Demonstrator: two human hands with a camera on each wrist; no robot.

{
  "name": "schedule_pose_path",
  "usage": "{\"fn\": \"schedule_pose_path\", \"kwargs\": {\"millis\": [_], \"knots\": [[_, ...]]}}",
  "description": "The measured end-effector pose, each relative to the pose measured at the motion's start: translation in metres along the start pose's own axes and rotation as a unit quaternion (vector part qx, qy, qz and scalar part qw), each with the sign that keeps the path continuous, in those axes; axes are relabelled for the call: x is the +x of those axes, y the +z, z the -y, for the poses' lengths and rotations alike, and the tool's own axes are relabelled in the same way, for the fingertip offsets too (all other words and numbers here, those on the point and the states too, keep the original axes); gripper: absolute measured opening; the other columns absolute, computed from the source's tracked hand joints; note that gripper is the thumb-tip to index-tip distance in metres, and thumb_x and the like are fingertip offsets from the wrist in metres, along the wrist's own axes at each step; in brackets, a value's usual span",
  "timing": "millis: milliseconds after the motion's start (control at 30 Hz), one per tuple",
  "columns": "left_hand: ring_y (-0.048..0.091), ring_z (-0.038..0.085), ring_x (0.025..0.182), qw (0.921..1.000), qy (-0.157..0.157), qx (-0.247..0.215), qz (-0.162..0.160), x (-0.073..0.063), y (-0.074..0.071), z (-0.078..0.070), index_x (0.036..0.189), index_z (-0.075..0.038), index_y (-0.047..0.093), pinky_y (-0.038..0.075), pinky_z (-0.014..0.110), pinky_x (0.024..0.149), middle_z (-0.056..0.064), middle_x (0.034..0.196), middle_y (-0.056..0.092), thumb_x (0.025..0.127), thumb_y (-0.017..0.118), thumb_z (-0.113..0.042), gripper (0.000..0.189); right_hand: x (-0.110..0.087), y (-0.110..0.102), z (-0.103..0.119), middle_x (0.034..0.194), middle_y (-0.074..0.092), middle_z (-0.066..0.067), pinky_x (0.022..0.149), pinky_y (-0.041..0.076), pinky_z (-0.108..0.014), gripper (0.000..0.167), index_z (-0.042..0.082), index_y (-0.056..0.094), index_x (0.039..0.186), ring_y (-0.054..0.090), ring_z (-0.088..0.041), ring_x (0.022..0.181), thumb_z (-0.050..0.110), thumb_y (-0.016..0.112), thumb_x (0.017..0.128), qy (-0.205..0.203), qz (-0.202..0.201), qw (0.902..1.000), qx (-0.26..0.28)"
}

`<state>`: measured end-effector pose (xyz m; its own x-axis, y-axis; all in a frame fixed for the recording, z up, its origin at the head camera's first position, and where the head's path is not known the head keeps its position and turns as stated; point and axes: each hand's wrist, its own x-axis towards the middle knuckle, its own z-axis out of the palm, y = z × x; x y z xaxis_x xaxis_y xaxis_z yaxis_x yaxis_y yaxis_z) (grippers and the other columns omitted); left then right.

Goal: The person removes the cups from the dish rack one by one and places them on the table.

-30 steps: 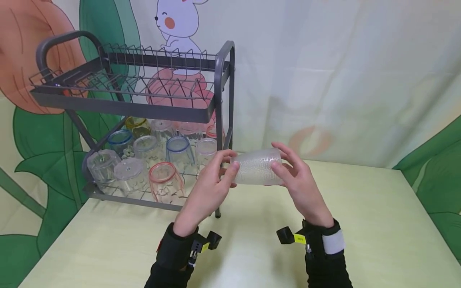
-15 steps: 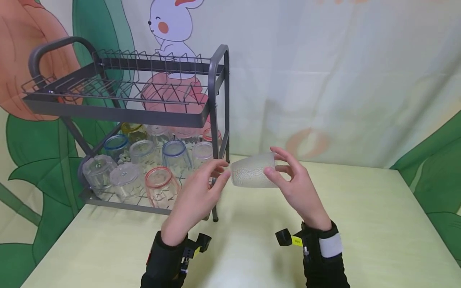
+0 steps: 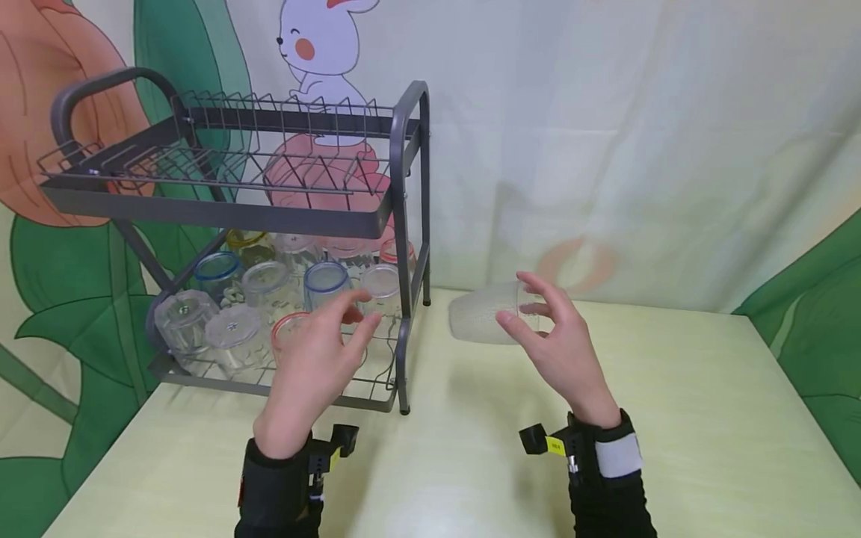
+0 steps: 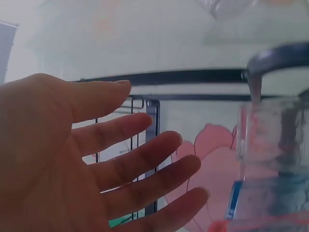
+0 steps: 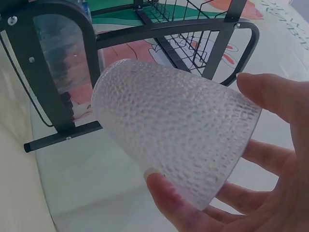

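Note:
A clear, pebble-textured drinking glass (image 3: 480,314) lies sideways in the air over the table. My right hand (image 3: 554,344) holds it near its wide end, thumb on the near side and fingers behind, as the glass (image 5: 169,125) in the right wrist view also shows. My left hand (image 3: 316,366) has nothing in it; its fingers are spread in the left wrist view. In the head view that hand overlaps a red-rimmed glass (image 3: 285,329) on the rack's lower shelf, hiding part of it.
A dark two-tier dish rack (image 3: 215,213) stands at the left. Upside-down glasses, several of them, fill its lower shelf, among them a blue-rimmed glass (image 3: 327,280) and a yellow glass (image 3: 249,245). The pale table (image 3: 706,418) meets a printed curtain (image 3: 639,149) at the back.
My left hand has let go of the glass and moved left, toward the front of the rack. The right hand keeps the glass, now tilted slightly differently and almost in the same place.

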<state>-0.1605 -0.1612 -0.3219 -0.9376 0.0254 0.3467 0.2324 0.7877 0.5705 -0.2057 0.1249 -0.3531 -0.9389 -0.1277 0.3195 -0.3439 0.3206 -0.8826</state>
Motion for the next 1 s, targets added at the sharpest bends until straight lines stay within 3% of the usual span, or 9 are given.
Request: {"fn": "schedule_pose_path", "kwargs": {"millis": [100, 233, 367, 533, 600, 767, 1000], "knots": [[0.050, 0.017, 0.055, 0.9987, 0.001, 0.041, -0.032, -0.001, -0.002, 0.005, 0.130, -0.008, 0.060, 0.043, 0.033, 0.052, 0.008, 0.092, 0.064, 0.097, 0.064, -0.028, 0.039, 0.000, 0.002, -0.004, 0.141, 0.045, 0.004, 0.087, 0.049, -0.043, 0.060, 0.030, 0.049, 0.142, 0.053, -0.020, 0.116, 0.043, 0.072, 0.088, 0.001, -0.002, 0.9999, -0.016], [0.052, 0.023, 0.065, 0.9968, -0.016, 0.060, -0.050, -0.003, -0.004, 0.009, 0.128, -0.006, 0.061, 0.044, 0.037, 0.059, 0.011, 0.090, 0.061, 0.095, 0.067, -0.026, 0.039, 0.003, 0.006, -0.010, 0.140, 0.045, 0.001, 0.085, 0.050, -0.042, 0.060, 0.027, 0.050, 0.142, 0.054, -0.024, 0.115, 0.043, 0.072, 0.088, 0.002, -0.004, 0.9993, -0.036], [0.054, 0.030, 0.078, 0.9950, -0.042, 0.073, -0.053, -0.003, -0.006, 0.012, 0.130, -0.005, 0.059, 0.046, 0.041, 0.060, 0.016, 0.100, 0.058, 0.094, 0.069, -0.026, 0.043, 0.006, 0.008, -0.016, 0.141, 0.046, 0.000, 0.082, 0.052, -0.042, 0.061, 0.027, 0.050, 0.142, 0.054, -0.027, 0.116, 0.046, 0.072, 0.088, 0.003, -0.004, 0.9986, -0.053], [0.046, 0.043, 0.113, 0.9891, -0.079, 0.104, -0.068, -0.006, -0.009, 0.020, 0.137, -0.005, 0.054, 0.052, 0.056, 0.068, 0.025, 0.125, 0.051, 0.093, 0.070, -0.027, 0.052, 0.011, 0.007, -0.025, 0.142, 0.045, -0.003, 0.081, 0.051, -0.045, 0.062, 0.025, 0.049, 0.143, 0.053, -0.029, 0.116, 0.047, 0.070, 0.089, -0.001, -0.001, 0.9962, -0.087], [0.041, 0.045, 0.122, 0.9867, -0.095, 0.116, -0.063, -0.008, -0.010, 0.022, 0.139, -0.005, 0.052, 0.050, 0.063, 0.071, 0.026, 0.132, 0.047, 0.092, 0.070, -0.029, 0.056, 0.014, 0.005, -0.028, 0.142, 0.045, -0.005, 0.083, 0.050, -0.046, 0.063, 0.024, 0.048, 0.144, 0.053, -0.030, 0.116, 0.046, 0.069, 0.089, -0.002, 0.000, 0.9948, -0.102], [0.040, 0.048, 0.122, 0.9818, -0.123, 0.142, -0.031, -0.010, -0.013, 0.029, 0.142, -0.005, 0.049, 0.047, 0.069, 0.074, 0.028, 0.138, 0.044, 0.090, 0.071, -0.029, 0.062, 0.024, 0.003, -0.030, 0.142, 0.045, -0.009, 0.083, 0.049, -0.048, 0.063, 0.022, 0.048, 0.145, 0.052, -0.032, 0.116, 0.043, 0.070, 0.089, -0.006, 0.016, 0.9908, -0.134], [0.031, 0.050, 0.131, 0.9798, -0.132, 0.150, 0.005, -0.005, -0.010, 0.034, 0.145, -0.005, 0.045, 0.043, 0.075, 0.079, 0.030, 0.144, 0.036, 0.088, 0.074, -0.032, 0.069, 0.047, 0.004, -0.030, 0.138, 0.048, -0.015, 0.087, 0.048, -0.049, 0.064, 0.013, 0.048, 0.144, 0.053, -0.038, 0.112, 0.037, 0.071, 0.090, -0.046, 0.043, 0.9811, -0.183]]}}
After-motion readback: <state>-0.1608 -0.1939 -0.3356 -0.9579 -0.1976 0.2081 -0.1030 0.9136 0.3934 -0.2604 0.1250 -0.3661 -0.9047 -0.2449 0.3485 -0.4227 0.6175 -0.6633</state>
